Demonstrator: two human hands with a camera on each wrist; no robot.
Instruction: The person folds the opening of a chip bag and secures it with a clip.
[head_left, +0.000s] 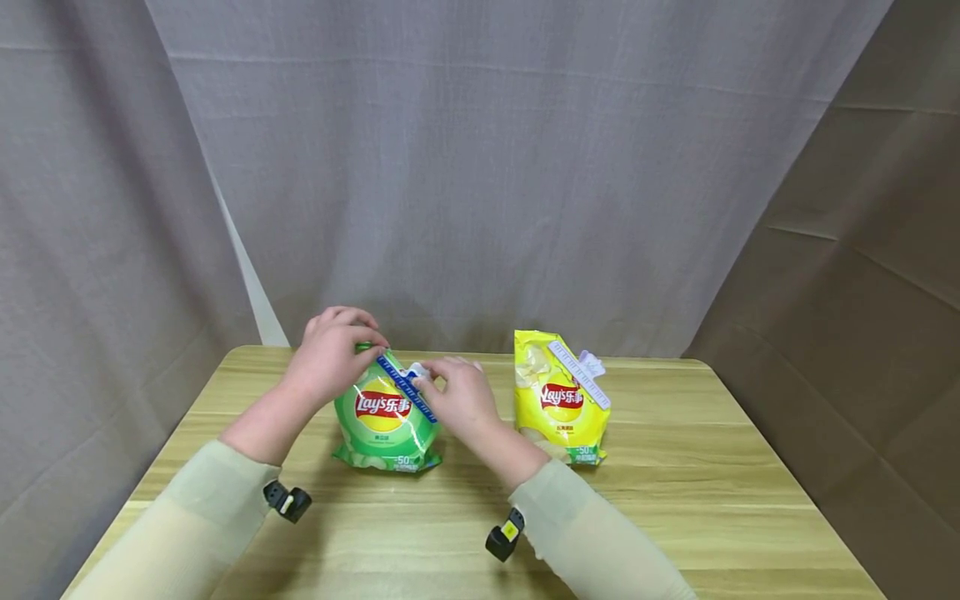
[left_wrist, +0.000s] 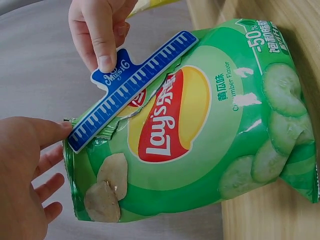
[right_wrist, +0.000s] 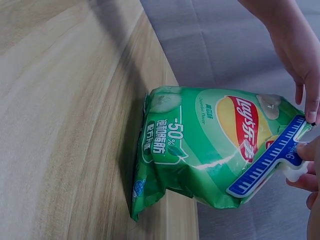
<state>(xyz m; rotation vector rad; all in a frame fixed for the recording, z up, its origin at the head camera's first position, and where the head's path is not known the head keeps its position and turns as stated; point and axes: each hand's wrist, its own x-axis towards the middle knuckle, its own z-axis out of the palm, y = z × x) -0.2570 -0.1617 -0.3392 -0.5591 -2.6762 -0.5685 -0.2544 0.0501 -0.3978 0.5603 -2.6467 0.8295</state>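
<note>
A pale wooden table (head_left: 720,500) fills the lower half of the head view, with grey curtain hanging behind it.

Just left of centre in that view a green bag of cucumber crisps (head_left: 384,425) stands upright on the tabletop. It looks puffed with air, so it is probably very light, and its glossy film is likely slippery and quick to crumple. The crisps inside would break under a squeeze, so the belly of the bag is a poor place to press. The folded top edge, or the sealed seam at the bottom, seems the safer place to hold.

To its right, well apart, stands a yellow crisp bag (head_left: 561,400) with a white clip (head_left: 579,373) across its top corner.

A blue sealing clip (left_wrist: 131,86) runs slantwise across the green bag's folded top, from the upper middle of the left wrist view down toward its left edge. It looks like stiff plastic, and its wide tab end offers a firm grip.

The left hand (head_left: 330,354) sits at the bag's top left corner. One fingertip touches the lower end of the clip, and the other fingers are spread loosely and hold nothing.

The right hand (head_left: 459,396) pinches the clip's tab end, with the thumb pressed on its face, at the upper left of the left wrist view.
</note>
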